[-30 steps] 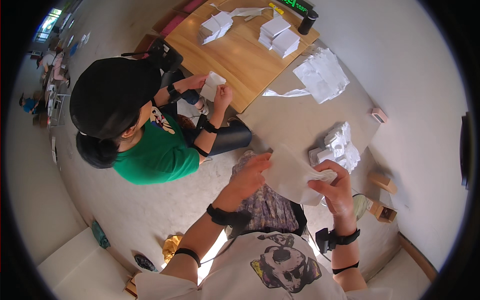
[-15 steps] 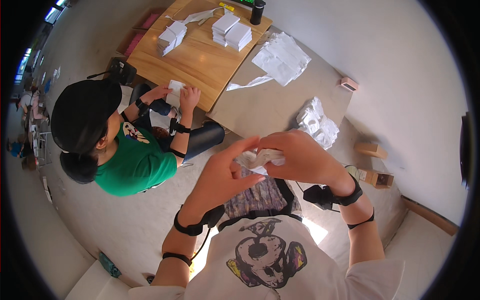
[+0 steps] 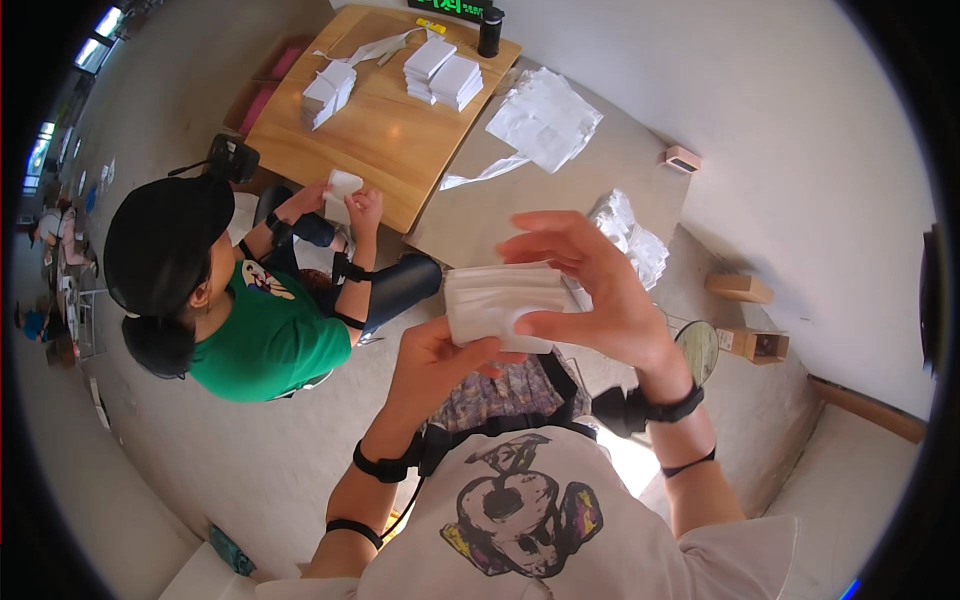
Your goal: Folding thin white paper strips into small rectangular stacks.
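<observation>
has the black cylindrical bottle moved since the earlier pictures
No: against the brown wooden table, the black cylindrical bottle has stayed at the far right corner, though the view shifted.

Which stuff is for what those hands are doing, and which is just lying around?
Seem to belong:
- folded white stack, held in the left hand
- right hand, thumb against the stack
- probably the crumpled white pile

Seem just lying about:
- black bottle
- yellow thing
- open cardboard box
</observation>
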Action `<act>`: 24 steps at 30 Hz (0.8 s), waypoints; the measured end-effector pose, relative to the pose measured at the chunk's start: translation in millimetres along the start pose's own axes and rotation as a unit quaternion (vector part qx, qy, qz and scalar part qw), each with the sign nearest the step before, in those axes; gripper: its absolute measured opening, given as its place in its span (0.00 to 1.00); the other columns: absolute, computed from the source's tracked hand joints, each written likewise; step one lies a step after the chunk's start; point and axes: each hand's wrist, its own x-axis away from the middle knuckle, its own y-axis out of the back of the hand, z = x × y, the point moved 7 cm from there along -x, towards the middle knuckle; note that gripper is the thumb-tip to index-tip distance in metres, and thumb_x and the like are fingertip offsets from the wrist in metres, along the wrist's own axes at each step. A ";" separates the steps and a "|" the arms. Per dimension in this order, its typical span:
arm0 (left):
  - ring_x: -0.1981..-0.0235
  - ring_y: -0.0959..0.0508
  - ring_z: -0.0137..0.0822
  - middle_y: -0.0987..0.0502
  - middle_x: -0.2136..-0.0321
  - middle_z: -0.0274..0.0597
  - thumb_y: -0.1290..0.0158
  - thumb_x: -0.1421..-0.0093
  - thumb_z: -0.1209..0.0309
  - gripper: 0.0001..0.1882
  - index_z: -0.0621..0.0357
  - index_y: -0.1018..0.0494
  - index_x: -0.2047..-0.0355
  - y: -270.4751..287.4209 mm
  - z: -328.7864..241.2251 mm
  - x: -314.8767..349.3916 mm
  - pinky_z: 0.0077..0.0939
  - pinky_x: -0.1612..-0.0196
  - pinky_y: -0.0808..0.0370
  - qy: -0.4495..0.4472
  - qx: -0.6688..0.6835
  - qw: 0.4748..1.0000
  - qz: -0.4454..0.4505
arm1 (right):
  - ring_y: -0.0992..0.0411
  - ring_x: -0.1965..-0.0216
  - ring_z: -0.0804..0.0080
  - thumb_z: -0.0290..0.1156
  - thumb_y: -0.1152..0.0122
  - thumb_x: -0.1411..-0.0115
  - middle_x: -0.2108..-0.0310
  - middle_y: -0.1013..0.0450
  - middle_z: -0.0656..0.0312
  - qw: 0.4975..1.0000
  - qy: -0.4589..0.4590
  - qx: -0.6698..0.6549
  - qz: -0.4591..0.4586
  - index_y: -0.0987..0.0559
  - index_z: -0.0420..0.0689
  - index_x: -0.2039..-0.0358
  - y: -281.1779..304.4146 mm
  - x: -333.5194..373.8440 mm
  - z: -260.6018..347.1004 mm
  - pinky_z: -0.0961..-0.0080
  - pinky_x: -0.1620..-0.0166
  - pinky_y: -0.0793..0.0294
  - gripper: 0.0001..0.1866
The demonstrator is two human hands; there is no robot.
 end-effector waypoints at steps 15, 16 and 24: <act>0.67 0.20 0.31 0.20 0.67 0.45 0.43 0.44 0.79 0.10 0.70 0.24 0.61 -2.4 -20.8 3.5 0.21 0.62 0.24 -0.144 -0.113 0.980 -0.075 | 0.32 0.65 0.71 0.18 0.29 0.58 0.66 0.30 0.60 0.954 0.145 0.079 -0.249 0.23 0.41 0.65 20.3 60.5 16.2 0.76 0.61 0.32 0.18; 0.68 0.20 0.29 0.19 0.68 0.44 0.42 0.45 0.79 0.10 0.69 0.23 0.62 -2.6 -21.8 3.2 0.21 0.62 0.25 -0.150 -0.133 0.977 -0.077 | 0.32 0.65 0.71 0.17 0.30 0.58 0.67 0.30 0.61 0.955 0.156 0.077 -0.241 0.24 0.41 0.65 20.1 59.9 17.6 0.76 0.62 0.32 0.17; 0.65 0.20 0.29 0.19 0.66 0.44 0.40 0.47 0.78 0.12 0.67 0.23 0.61 -3.9 -30.2 3.1 0.21 0.61 0.27 -0.207 -0.186 0.957 -0.084 | 0.31 0.67 0.71 0.14 0.32 0.58 0.68 0.30 0.61 0.963 0.118 0.019 -0.244 0.23 0.41 0.71 19.1 58.4 11.8 0.76 0.63 0.32 0.14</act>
